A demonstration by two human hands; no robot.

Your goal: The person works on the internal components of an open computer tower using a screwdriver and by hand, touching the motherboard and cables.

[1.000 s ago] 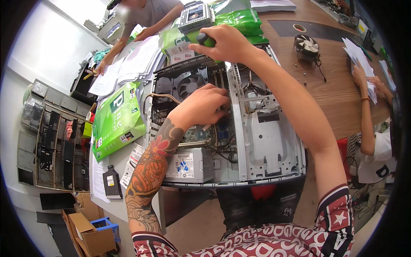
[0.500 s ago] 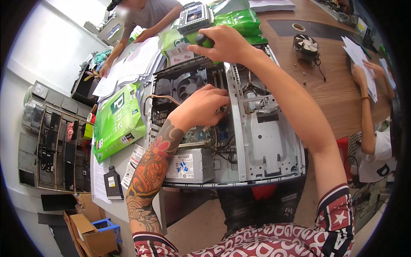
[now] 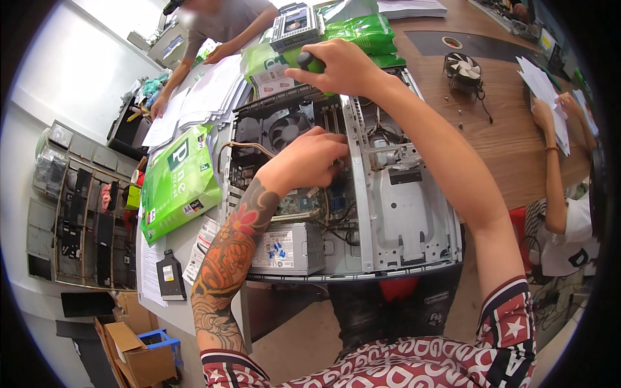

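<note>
An opened desktop computer case (image 3: 381,249) lies flat in front of me, its inside facing up. My left hand (image 3: 314,158) reaches down into it over the circuit board (image 3: 294,205), fingers bent together. Their tips are blurred and partly hidden, so whatever they pinch cannot be made out. Above the far edge of the case, my right hand (image 3: 346,68) is wrapped round the dark handle of a screwdriver (image 3: 310,62); its shaft is not visible. Beyond my left hand sits a black case fan (image 3: 288,131). The metal power supply (image 3: 284,249) fills the near left corner.
A green paper pack (image 3: 181,181) and paper stacks (image 3: 213,94) lie left of the case. A cooler fan (image 3: 463,68), tape roll (image 3: 452,43) and small screws (image 3: 460,112) are on the wooden table. A co-worker (image 3: 226,29) leans in at far left; another person's hands (image 3: 550,116) hold papers at right.
My left fingers have shifted slightly inside the case. My right hand stays almost in place with the screwdriver.
</note>
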